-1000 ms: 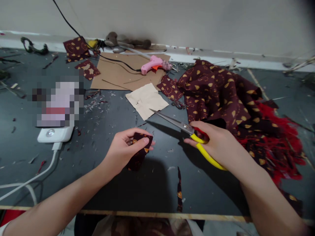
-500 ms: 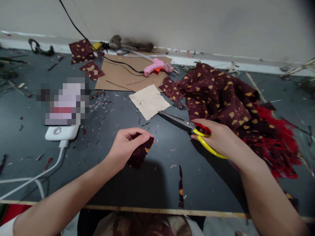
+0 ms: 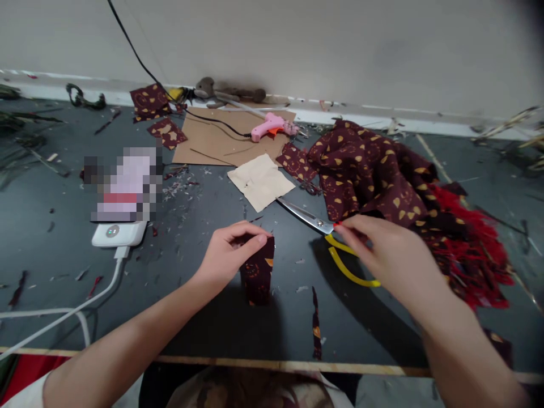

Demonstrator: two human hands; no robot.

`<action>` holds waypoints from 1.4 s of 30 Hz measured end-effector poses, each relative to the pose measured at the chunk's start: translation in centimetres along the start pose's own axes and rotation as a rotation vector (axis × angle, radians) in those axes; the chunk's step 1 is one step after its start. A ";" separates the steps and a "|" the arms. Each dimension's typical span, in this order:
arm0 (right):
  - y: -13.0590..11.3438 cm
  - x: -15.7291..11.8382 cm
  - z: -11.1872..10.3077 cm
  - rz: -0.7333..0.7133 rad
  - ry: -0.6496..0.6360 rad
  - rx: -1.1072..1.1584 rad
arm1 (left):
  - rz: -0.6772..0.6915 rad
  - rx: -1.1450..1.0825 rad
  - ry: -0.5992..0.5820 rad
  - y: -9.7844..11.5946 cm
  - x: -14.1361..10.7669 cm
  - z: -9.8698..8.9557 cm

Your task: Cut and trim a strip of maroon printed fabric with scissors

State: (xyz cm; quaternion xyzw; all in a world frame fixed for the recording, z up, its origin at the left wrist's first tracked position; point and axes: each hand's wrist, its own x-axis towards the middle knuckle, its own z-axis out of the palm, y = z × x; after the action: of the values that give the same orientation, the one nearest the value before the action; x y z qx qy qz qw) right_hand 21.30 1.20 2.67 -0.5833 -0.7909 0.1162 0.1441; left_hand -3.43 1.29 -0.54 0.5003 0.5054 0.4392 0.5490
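Between thumb and fingers, my left hand (image 3: 232, 249) pinches a small dark maroon patterned fabric piece (image 3: 258, 277), which hangs down over the table. My right hand (image 3: 382, 243) is closed at the pivot end of yellow-handled scissors (image 3: 304, 216). Their blades are together and point up-left, the tips at the edge of a cream square cloth (image 3: 261, 182). The yellow loops lie below the right fingers. Beneath, a thin dark fabric strip (image 3: 316, 326) lies on the table.
A pink glue gun (image 3: 272, 127) rests on cardboard (image 3: 199, 147) at the back. Crumpled maroon fabric (image 3: 374, 170) with red fringe (image 3: 480, 243) lies right. On the left, a blurred phone (image 3: 130, 187) sits by a white power bank (image 3: 119, 233) and cable.
My right fingers have come out of the scissor loops and now hold near the pivot. The fabric in my left hand hangs straighter. The whole view has shifted slightly.
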 end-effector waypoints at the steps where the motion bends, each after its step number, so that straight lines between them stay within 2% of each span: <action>1: -1.4 0.0 0.3 0.016 -0.046 0.129 | -0.012 -0.004 -0.019 0.0 0.0 0.1; 4: -4.7 0.0 2.4 0.028 -0.366 0.578 | -0.050 -0.039 -0.085 0.0 -0.1 0.3; 5: -5.3 0.0 3.2 0.043 -0.420 0.670 | -0.068 -0.056 -0.094 -0.1 -0.1 0.3; 7: -5.8 0.0 4.7 0.077 -0.479 0.802 | -0.089 -0.093 -0.069 -0.2 0.0 0.3; 10: -5.3 -0.2 5.8 0.115 -0.488 0.932 | -0.041 -0.164 0.047 -0.6 0.2 0.0; 12: -4.8 -0.2 5.9 0.142 -0.440 1.000 | 0.006 -0.210 0.113 -0.8 0.4 -0.1; 15: -4.3 -0.1 5.7 0.202 -0.262 1.048 | 0.021 -0.233 0.170 -0.9 0.6 -0.3; 17: -4.1 0.1 5.6 0.238 -0.156 1.057 | 0.002 -0.227 0.181 -0.9 0.6 -0.2; 20: -3.8 0.3 5.9 0.263 -0.065 1.094 | -0.035 -0.231 0.161 -0.9 0.5 -0.2; 25: -3.3 0.4 6.3 0.268 0.002 1.156 | -0.025 -0.220 0.150 -1.1 0.6 -0.1; 30: -2.8 0.6 6.3 0.224 0.120 1.045 | -0.002 -0.166 0.125 -1.3 0.7 -0.2; 33: -2.6 0.6 6.1 0.200 0.165 1.070 | 0.002 -0.140 0.129 -1.4 0.6 -0.3; 37: -2.4 0.6 6.0 0.181 0.170 1.182 | -0.014 -0.159 0.154 -1.3 0.6 -0.4; 42: -2.3 0.4 5.8 0.148 0.168 1.117 | -0.032 -0.197 0.149 -1.2 0.6 -0.4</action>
State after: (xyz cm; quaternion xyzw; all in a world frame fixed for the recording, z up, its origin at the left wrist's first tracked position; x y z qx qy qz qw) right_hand 16.99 0.86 -1.91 -0.4795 -0.5523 0.4799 0.4845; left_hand -3.83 1.84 -1.81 0.4018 0.5071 0.5136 0.5636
